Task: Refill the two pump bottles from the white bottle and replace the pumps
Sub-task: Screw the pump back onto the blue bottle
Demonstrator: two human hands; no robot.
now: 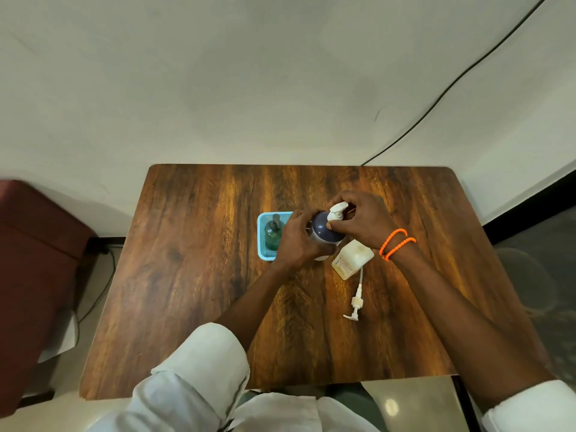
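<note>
A person's two bare hands work at a dark blue bottle (324, 229) with a white base, which stands upright near the middle of a wooden worktop (199, 275). The left hand (296, 241) wraps the left side of this bottle, its grip curled round the body. The right hand (361, 221) is over the top of the bottle, its grip pinching the white pump (337, 211) seated in the bottle's neck; the thumb lies against the pump collar. Two orange bracelets (396, 244) circle the right wrist.

Just right of the blue bottle and nearer the person, touching or almost touching its base, stands a pale, translucent square bottle (352, 258) with a printed label and no pump in it. Nearer still to the person lies a loose white pump (356, 302) on its side, its dip tube pointing back toward the square bottle.

Left of the blue bottle, partly hidden by the left hand, sits a light blue mesh basket (261, 241). Inside it stands a dark green bottle (273, 233) with a dark pump top.

A black cable (452, 85) runs across the pale floor beyond the worktop's far edge. A dark red seat (34, 244) stands well to the left of the worktop.
</note>
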